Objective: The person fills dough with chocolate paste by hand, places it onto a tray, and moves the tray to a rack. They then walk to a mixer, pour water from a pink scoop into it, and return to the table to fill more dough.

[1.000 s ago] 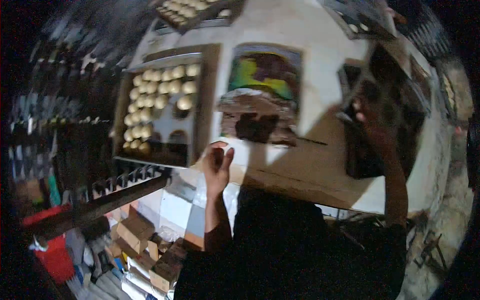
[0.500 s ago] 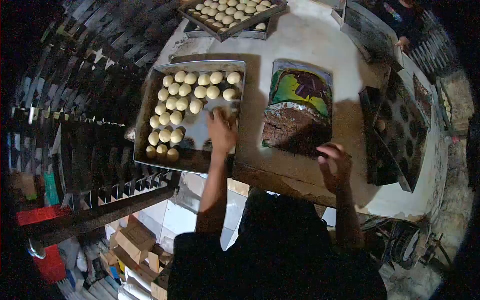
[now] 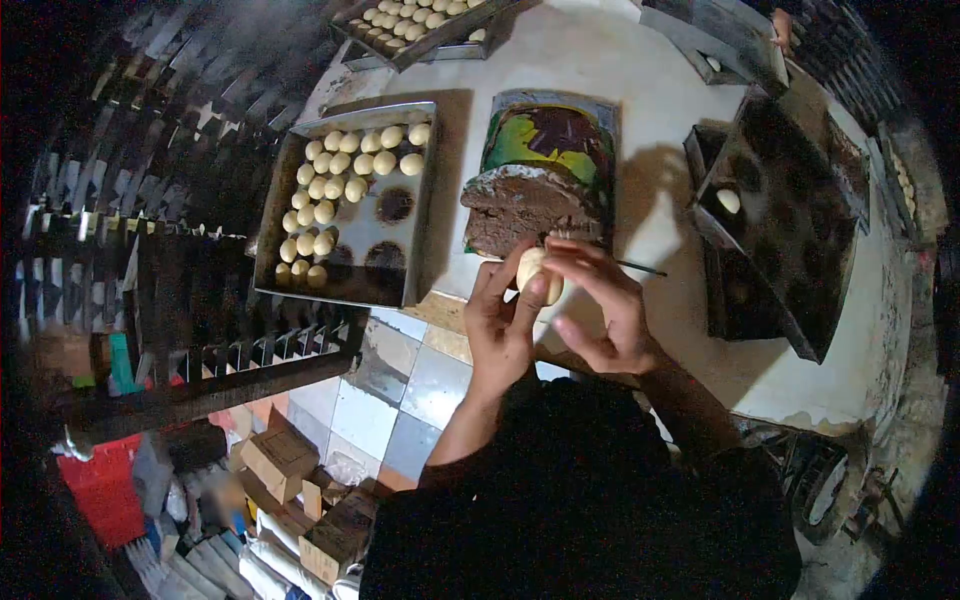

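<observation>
My left hand (image 3: pixel 500 322) and my right hand (image 3: pixel 600 310) meet over the near table edge and hold one pale dough ball (image 3: pixel 532 270) between their fingers. Just behind them lies a tray of dark brown filling (image 3: pixel 528 205) with green and dark lining at its far end. To the left sits a metal tray (image 3: pixel 415 235) with several pale dough balls (image 3: pixel 330 190) in rows and some bare round spots.
A dark baking tray (image 3: pixel 790 225) at the right holds one shaped dough piece (image 3: pixel 729 200). Another tray of dough balls (image 3: pixel 410 20) stands at the far edge. A thin stick (image 3: pixel 640 268) lies on the white table (image 3: pixel 650 90). Boxes (image 3: pixel 280 465) and a red crate (image 3: pixel 105 490) sit on the floor.
My left hand left the dough-ball tray with one ball and came back to the table edge. My right hand moved from the filling tray to join it on the ball.
</observation>
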Demonstrator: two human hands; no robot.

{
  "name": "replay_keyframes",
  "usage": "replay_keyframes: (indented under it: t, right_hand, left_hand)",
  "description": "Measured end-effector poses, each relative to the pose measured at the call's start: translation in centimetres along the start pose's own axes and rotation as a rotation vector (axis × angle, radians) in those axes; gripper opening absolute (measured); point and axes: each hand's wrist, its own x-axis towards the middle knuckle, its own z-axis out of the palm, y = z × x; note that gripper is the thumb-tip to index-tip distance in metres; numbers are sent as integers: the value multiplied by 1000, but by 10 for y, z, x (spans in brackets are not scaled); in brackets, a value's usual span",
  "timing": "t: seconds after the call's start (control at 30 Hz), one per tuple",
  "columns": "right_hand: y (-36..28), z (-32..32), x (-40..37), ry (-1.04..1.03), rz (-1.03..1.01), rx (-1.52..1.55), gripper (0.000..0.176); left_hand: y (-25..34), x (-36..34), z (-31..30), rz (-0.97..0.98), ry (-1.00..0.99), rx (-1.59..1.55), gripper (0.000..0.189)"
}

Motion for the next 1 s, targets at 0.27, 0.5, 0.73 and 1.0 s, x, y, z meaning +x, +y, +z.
replay_keyframes:
  t: [0.27,0.5,0.73,1.0]
  right_hand:
    - [-17,17,-39,342,92,70,19]
    - [13,95,-47,212,150,-141,41]
    - [18,137,-86,-77,330,45,44]
    - [181,-8,-109,-153,286,-1408,49]
  left_hand:
    - [-14,-54,44,314,-116,-94,60]
    - [-33,-74,-41,-166,-47,-279,32]
    - [-76,-122,-120,-617,-133,-750,32]
    - [-79,-106,-151,-503,-51,-806,33]
